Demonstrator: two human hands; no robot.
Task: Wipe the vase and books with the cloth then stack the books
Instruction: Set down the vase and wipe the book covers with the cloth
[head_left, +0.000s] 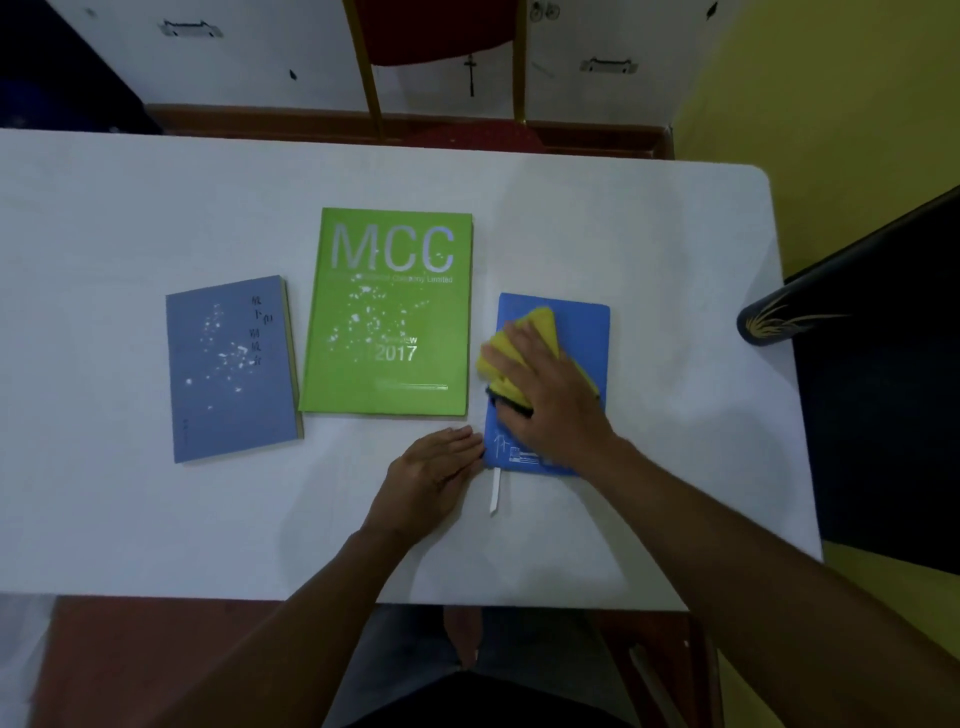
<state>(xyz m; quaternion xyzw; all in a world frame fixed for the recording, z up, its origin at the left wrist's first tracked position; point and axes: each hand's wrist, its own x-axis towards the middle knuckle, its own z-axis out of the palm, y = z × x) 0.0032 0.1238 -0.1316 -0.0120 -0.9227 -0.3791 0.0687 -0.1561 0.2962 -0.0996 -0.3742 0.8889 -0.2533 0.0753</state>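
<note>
Three books lie flat on the white table. A grey-blue book on the left and a large green book in the middle both carry white specks. On the right lies a blue notebook with a white ribbon. My right hand presses a yellow cloth flat onto this notebook. My left hand rests flat on the table, fingertips touching the notebook's near left corner. A dark vase with a gold pattern stands at the table's right edge.
A chair with a red seat stands beyond the far edge of the table. A dark piece of furniture is to the right, behind the vase. The yellow wall rises at the right.
</note>
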